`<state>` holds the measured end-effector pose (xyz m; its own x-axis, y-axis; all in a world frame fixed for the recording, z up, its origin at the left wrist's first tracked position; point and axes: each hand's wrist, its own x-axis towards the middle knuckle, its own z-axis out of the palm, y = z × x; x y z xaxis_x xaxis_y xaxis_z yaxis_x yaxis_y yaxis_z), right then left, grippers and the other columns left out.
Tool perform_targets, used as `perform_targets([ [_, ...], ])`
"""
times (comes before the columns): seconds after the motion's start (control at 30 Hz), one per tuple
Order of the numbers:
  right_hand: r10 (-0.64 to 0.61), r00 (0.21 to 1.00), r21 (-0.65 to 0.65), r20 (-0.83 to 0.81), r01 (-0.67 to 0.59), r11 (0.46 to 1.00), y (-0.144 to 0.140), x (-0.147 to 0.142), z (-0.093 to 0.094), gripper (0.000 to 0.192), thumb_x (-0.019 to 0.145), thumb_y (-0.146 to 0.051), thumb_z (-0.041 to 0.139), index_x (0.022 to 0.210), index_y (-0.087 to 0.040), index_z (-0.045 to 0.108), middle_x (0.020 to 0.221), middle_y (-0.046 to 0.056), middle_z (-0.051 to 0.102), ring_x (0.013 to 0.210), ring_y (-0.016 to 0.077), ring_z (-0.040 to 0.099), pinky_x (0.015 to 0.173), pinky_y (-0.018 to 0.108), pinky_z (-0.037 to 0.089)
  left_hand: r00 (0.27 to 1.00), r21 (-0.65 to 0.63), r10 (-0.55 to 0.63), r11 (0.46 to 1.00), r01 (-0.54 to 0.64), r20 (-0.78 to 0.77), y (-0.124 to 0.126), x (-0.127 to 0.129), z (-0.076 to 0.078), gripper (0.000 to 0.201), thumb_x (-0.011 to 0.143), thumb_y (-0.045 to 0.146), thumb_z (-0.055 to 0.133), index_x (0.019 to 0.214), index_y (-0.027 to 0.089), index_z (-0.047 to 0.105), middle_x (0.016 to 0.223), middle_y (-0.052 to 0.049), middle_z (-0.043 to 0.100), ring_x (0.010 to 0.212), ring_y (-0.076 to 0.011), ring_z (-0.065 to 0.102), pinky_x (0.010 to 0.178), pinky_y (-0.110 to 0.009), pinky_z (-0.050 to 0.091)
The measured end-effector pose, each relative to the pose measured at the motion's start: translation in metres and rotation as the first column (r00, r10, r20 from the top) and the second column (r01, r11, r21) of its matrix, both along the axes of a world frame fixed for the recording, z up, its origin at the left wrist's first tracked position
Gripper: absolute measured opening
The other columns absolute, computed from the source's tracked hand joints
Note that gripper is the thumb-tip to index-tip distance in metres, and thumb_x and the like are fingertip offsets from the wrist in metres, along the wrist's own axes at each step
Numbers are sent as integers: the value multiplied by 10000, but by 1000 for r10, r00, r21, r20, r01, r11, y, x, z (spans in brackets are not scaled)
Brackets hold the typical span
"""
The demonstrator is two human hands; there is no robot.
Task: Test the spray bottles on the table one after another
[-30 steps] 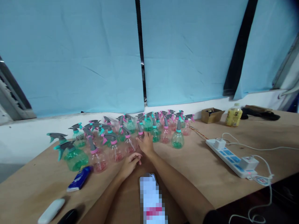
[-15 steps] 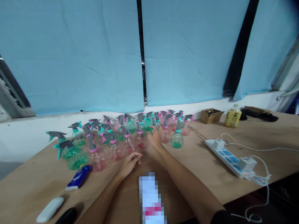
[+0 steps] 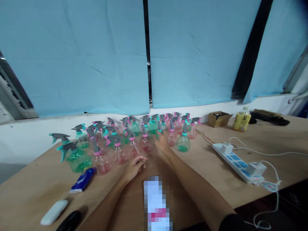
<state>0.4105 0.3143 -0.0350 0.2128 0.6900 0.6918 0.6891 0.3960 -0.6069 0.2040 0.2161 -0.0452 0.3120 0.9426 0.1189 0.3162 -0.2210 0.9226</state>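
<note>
Now the right hand (image 3: pixel 162 143) reaches among the spray bottles (image 3: pixel 144 141), fingers spread around a green one (image 3: pixel 157 133); the left hand (image 3: pixel 134 167) rests loosely curled, empty, on the table (image 3: pixel 204 170).

Your wooden table (image 3: pixel 192 173) carries a crowd of pink and green spray bottles (image 3: pixel 134 136), a white power strip (image 3: pixel 237 163), a cardboard box (image 3: pixel 218 118), a yellow drink bottle (image 3: pixel 242 119) and a blue packet (image 3: pixel 83 180).
</note>
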Motion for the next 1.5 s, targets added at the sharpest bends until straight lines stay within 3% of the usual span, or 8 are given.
perform_targets([
  [0.17,-109,994,67,-28,111,992,-24,-7,1,172,859,-350,491,932,-196,514,960,74,523,938,227,505,874,383,410,1000,4,14,1000,-14,-9,-2,1,3,379,812,506,545,938,164,650,645,17,619,459,-88,441,490,-215,328],
  [0.37,-73,965,44,-252,86,995,-37,-12,11,355,782,-406,593,1028,-207,431,840,21,541,754,201,529,701,311,418,1000,6,3,1000,-3,2,-3,0,3,382,816,522,545,919,168,646,645,12,618,469,-92,447,502,-219,338],
  [0.57,220,916,32,-336,-222,974,-43,-8,26,358,732,-261,557,1085,-201,555,796,-1,607,675,165,545,673,279,443,1000,3,-8,1000,8,1,0,-1,-1,404,813,541,548,930,168,650,646,10,620,470,-92,448,498,-215,336],
  [0.67,465,835,79,-295,-464,883,-47,-4,35,297,699,-210,525,959,-194,667,836,18,627,704,157,553,689,275,457,1000,10,-11,1000,11,2,1,-2,-1,400,819,532,543,935,164,650,644,12,614,464,-90,446,490,-213,330],
  [0.77,696,640,12,-326,-734,680,-52,-3,43,249,681,-204,526,848,-194,709,778,10,647,691,155,574,674,275,471,1000,14,-14,1000,14,4,0,-1,-1,392,821,527,541,931,166,649,641,13,618,462,-90,447,490,-213,334],
  [0.9,762,452,-78,-463,-878,473,-56,-7,46,241,672,-214,528,813,-192,722,607,-18,627,590,146,577,603,263,463,1000,7,-7,1000,7,-5,0,-1,0,392,812,538,546,916,172,645,635,11,627,463,-95,451,491,-216,345],
  [1.13,679,506,-66,-531,-824,562,-59,-13,38,202,681,-255,539,757,-189,713,583,-5,616,615,163,603,612,272,470,1000,8,-20,1000,20,8,1,-1,-4,380,817,537,542,892,178,641,626,16,615,459,-91,444,485,-214,327],
  [1.5,712,490,-70,-503,-844,532,-58,-13,39,181,665,-272,531,715,-197,687,582,-12,597,630,163,585,632,282,464,999,6,-35,999,35,15,3,-1,-6,359,827,508,537,902,170,629,625,24,604,451,-87,440,475,-212,322],
])
